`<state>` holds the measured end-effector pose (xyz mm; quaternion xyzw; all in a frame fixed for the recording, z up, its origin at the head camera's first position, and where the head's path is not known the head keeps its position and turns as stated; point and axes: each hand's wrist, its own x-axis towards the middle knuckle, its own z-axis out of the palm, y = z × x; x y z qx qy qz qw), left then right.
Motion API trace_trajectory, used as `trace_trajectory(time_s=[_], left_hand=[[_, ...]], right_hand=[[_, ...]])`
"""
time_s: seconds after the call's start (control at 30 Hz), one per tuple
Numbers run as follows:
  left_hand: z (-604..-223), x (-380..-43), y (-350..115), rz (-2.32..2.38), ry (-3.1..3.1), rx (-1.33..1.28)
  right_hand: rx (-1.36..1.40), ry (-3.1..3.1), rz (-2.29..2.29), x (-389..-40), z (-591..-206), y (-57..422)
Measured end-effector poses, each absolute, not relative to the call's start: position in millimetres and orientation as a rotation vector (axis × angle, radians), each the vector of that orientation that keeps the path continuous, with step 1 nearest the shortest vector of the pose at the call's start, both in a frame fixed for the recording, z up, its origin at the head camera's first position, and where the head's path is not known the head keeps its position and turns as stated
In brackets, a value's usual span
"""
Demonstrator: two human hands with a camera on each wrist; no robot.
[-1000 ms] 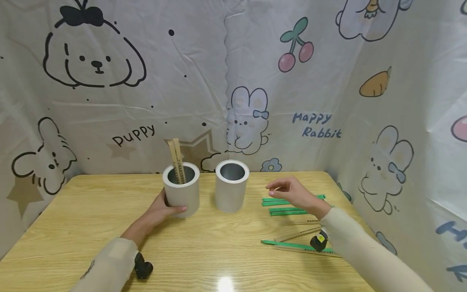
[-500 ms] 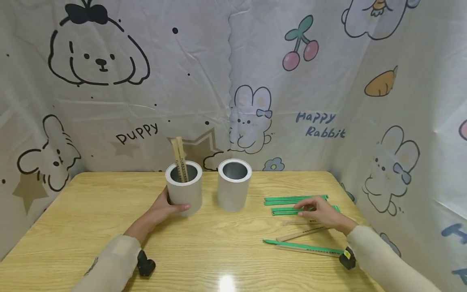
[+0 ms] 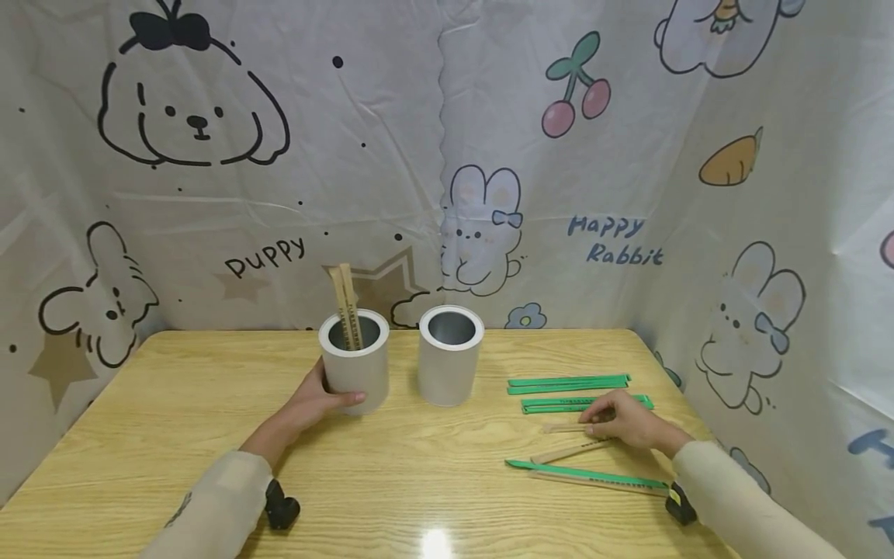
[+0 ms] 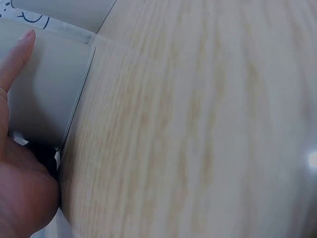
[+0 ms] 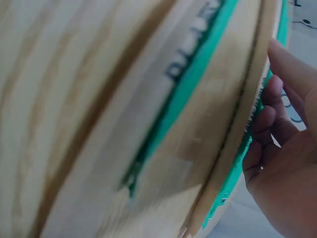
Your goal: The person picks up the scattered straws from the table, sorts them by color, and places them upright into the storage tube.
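Observation:
My left hand (image 3: pixel 307 402) grips the left white cylindrical holder (image 3: pixel 366 376) near its base, thumb across the front. Upright in that holder lean tan wrapped chopsticks (image 3: pixel 348 307). My right hand (image 3: pixel 627 421) is low over the right side of the table, its thumb and fingertips pinching a thin tan chopstick packet (image 3: pixel 564 428). In the right wrist view, thumb and curled fingers (image 5: pixel 267 114) lie along the packet's edge. Behind it lie green chopstick packets (image 3: pixel 552 405). In front, another tan packet (image 3: pixel 569 451) lies slanted, beside a green packet (image 3: pixel 580 470).
A second white holder (image 3: pixel 449 373) stands just right of the gripped one, its opening upward. More green packets (image 3: pixel 569 383) lie at the back right of the wooden table (image 3: pixel 419 473). A printed cloth (image 3: pixel 391 155) hangs behind the table and along its right side.
My right hand has moved down and right, past the green packets, to the tan packet. The left hand stays on its holder. The head view has shifted slightly.

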<state>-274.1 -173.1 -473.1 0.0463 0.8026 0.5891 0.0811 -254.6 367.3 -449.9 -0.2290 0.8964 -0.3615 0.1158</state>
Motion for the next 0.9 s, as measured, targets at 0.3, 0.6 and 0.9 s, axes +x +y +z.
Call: trace_trajectory(time_s=[0.3,0.6,0.9], left_hand=[[-472,-274,-174,1.776,2.38,0.163],[-474,-274,-174,1.795,2.376,0.179],[-474,-274,-174,1.8,2.382,0.186]], right_hand=[[-0.676,2.583,-1.11,-259,-451,370],[-0.563,2.577,-1.161,-264,-437,367],[-0.456,2.545,-1.337,-259,-381,338]])
